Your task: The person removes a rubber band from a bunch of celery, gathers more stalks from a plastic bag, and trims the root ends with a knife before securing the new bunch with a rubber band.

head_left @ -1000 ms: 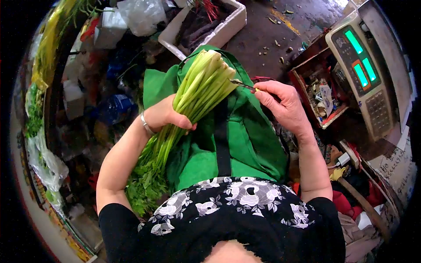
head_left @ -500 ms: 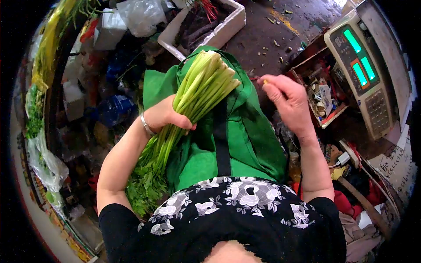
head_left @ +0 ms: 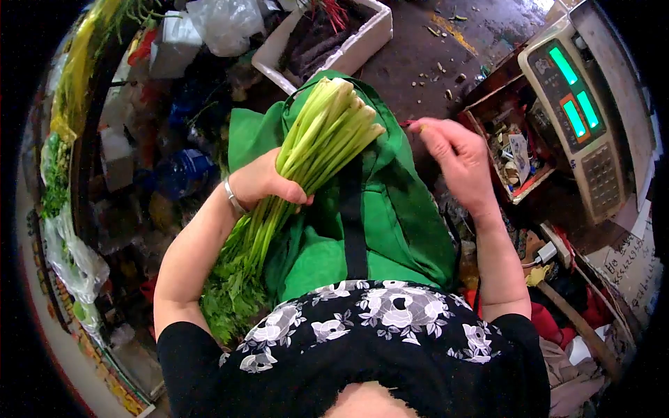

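My left hand (head_left: 263,182), with a silver bangle at the wrist, is wrapped round a bunch of celery (head_left: 327,125). The pale cut ends point up and to the right, while the leafy tops hang down beside my lap. Behind the stalks lies a green apron (head_left: 397,223) with a black strap (head_left: 354,216). My right hand (head_left: 456,157) is raised to the right of the celery, apart from it. Its thumb and forefinger are pinched together on something small and yellowish, too small to name.
A white foam box (head_left: 348,59) stands ahead. At the right are a scale (head_left: 575,111) with lit green displays and an open box of small items (head_left: 516,160). Bagged greens (head_left: 73,244) line the left side. Scraps lie on the dark floor (head_left: 439,56).
Hardly anything differs. The celery's cut ends have shifted very slightly, and my right hand remains raised and pinched in nearly the same spot.
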### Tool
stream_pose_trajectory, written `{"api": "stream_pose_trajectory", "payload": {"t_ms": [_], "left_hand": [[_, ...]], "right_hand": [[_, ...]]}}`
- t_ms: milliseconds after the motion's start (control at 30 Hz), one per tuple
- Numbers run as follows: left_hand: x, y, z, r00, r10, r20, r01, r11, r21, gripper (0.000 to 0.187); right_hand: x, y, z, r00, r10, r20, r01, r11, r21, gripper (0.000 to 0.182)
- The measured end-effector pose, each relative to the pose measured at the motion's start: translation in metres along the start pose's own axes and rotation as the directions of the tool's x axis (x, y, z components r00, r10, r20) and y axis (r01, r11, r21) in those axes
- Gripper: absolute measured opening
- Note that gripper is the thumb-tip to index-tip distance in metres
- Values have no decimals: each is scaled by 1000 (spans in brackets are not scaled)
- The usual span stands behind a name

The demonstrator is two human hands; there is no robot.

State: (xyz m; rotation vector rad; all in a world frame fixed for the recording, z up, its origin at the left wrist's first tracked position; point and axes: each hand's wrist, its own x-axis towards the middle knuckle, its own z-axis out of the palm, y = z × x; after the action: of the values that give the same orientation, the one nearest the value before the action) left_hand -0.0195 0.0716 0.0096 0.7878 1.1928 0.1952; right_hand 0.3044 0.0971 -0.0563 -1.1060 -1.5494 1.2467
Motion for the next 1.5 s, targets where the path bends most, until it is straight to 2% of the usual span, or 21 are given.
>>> {"api": "stream_pose_trajectory", "payload": {"t_ms": [67,133,200,267,333,367,400,467,500,533,600,633,733,867,967,1067,1233,1333,1400,1433,1500], "left_hand": [[2,2,0,1000,26,8,-26,1000,17,70],[0,4,1,1000,9,0,-9,1000,27,71],[-2,1,5,998,56,-40,-52,994,94,72],[-8,1,10,991,112,-79,-98,982,158,73],[-19,4,18,949,278,-146,-202,896,394,79],[-28,9,25,922,326,-210,-156,808,569,73],[-35,19,36,915,333,-226,-158,815,558,73],[-46,36,58,800,294,-523,269,603,751,62],[-43,21,56,736,502,-455,233,444,865,56],[-36,9,55,729,501,-466,237,453,859,56],[-19,-8,55,583,758,-292,294,139,946,42],[-13,-13,57,563,780,-273,308,109,945,42],[-11,-19,68,503,808,-307,339,143,930,41],[-9,-25,72,482,822,-304,402,102,910,39],[-5,-32,72,459,835,-305,440,85,894,38],[-2,-36,76,415,862,-290,451,81,889,36],[-3,-37,81,434,843,-319,451,103,887,46],[-4,-39,81,446,834,-324,458,97,883,46],[-3,-39,80,446,833,-327,461,100,882,46],[-3,-39,81,442,836,-324,469,92,878,45],[-3,-40,85,436,839,-324,473,93,876,44]], "right_hand": [[-3,-6,-2,978,36,204,-29,999,-38,22],[-1,10,8,995,103,10,-104,993,49,24],[5,12,4,954,237,-183,-220,969,111,28],[6,14,-9,960,222,-172,-204,972,115,31],[3,5,-12,961,246,-125,-238,968,76,31],[2,4,-12,965,236,-111,-229,971,66,31],[0,5,-12,965,245,-94,-238,968,78,30],[0,1,-8,968,246,-55,-241,967,84,30],[-1,-5,-4,970,234,-66,-225,966,126,30],[-1,-8,-1,971,226,-82,-210,963,169,29],[-4,-11,6,986,146,-81,-136,983,123,26],[-6,-15,9,991,107,-75,-100,991,92,26],[-10,-26,11,997,-70,-14,68,994,-90,27],[-16,-45,17,985,-150,88,167,960,-227,26],[-20,-51,24,981,-173,85,191,932,-309,29],[-21,-58,29,980,-185,73,198,927,-317,30],[-26,-54,29,985,-152,80,172,903,-393,29],[-21,-44,13,979,-150,-139,45,821,-569,25],[-18,-36,-2,978,-128,-161,18,832,-554,23],[-19,-37,-5,989,-65,-134,1,903,-430,23],[-21,-56,-3,998,-31,-62,4,919,-394,23]]}}
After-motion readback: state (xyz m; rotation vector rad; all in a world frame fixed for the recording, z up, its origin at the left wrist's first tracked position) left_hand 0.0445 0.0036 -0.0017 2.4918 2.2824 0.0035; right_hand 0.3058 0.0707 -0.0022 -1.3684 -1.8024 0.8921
